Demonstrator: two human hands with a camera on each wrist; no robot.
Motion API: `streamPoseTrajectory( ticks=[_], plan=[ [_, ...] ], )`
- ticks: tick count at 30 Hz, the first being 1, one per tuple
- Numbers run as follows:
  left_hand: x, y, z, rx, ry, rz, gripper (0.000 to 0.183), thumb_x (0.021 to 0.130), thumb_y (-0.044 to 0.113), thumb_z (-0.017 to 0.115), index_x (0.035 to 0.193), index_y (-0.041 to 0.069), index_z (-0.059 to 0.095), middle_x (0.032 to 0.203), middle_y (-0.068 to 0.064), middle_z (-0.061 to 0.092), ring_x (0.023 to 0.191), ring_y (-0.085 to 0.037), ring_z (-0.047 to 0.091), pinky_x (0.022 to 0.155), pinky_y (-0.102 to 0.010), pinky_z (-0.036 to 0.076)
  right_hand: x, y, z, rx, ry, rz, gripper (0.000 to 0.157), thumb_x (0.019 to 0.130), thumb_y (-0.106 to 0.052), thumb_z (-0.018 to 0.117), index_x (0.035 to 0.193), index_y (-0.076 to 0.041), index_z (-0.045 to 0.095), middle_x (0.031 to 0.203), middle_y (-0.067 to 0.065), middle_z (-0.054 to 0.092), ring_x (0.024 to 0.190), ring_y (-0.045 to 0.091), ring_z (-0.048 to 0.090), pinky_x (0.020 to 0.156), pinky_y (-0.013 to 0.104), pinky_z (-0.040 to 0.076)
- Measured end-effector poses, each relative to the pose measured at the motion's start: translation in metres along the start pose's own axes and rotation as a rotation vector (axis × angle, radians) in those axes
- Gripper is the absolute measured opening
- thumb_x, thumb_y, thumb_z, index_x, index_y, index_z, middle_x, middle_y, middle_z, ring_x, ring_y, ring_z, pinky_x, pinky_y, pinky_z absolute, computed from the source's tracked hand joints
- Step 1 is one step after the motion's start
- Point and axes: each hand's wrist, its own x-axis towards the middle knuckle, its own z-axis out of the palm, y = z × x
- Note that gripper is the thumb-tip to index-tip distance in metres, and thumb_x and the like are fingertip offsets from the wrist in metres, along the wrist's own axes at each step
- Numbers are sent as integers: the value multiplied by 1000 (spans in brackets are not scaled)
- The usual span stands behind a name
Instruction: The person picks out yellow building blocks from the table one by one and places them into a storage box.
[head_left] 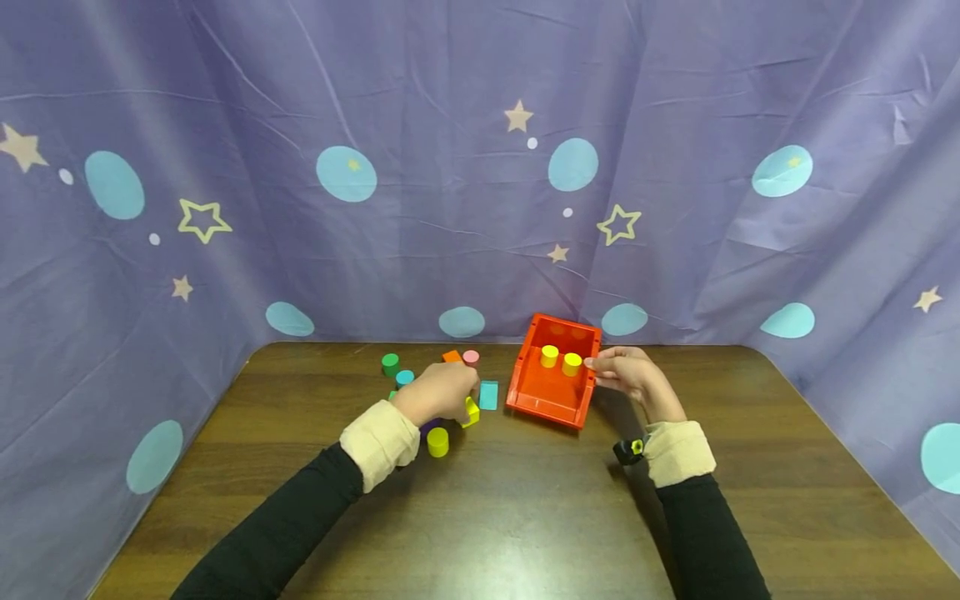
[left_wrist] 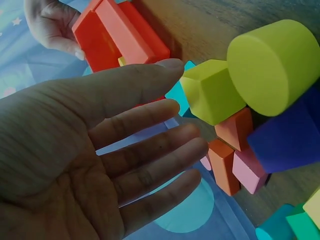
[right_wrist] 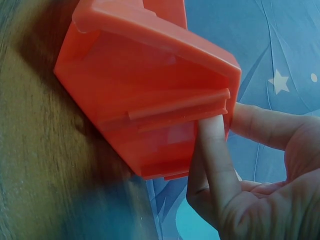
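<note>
My left hand (head_left: 442, 390) reaches over a group of coloured blocks left of centre. In the left wrist view its fingers are extended and hold nothing, with thumb and index fingertips close to a yellow cube (left_wrist: 212, 92). Beside that cube stands a yellow cylinder (left_wrist: 272, 67), next to a dark blue block (left_wrist: 290, 132). My right hand (head_left: 633, 377) grips the right side of a red open-front bin (head_left: 542, 392), thumb at the back edge and fingers against the outer wall (right_wrist: 150, 75). Inside the bin stand two yellow cylinders, one left (head_left: 550, 357) and one right (head_left: 572, 364).
Around the left hand lie a green cylinder (head_left: 391, 364), a blue cylinder (head_left: 405, 378), a pink cylinder (head_left: 471, 357) and orange blocks (left_wrist: 224, 167). A light blue block (head_left: 488, 396) lies between them and the bin. A patterned purple curtain (head_left: 420, 250) hangs behind the wooden table (head_left: 525, 517).
</note>
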Motion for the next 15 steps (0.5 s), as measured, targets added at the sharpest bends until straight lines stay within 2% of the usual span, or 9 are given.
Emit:
streamPoseTrajectory(
  ticks=[9, 15],
  plan=[
    [2, 3, 7, -23, -34, 5, 18, 74, 4, 87, 87, 7, 75, 81, 0, 69, 71, -15, 53, 70, -36, 53, -2, 7, 0, -28, 4, 10, 10, 97, 1, 58, 103, 1, 50, 81, -6, 70, 70, 2, 66, 71, 21, 60],
    [12, 5, 2, -1, -50, 5, 19, 73, 0, 86, 85, 7, 72, 81, 1, 66, 71, -15, 54, 66, -33, 49, 0, 1, -1, -15, 6, -5, 9, 98, 1, 58, 101, -1, 50, 82, -8, 71, 71, 2, 66, 70, 20, 59]
  ],
)
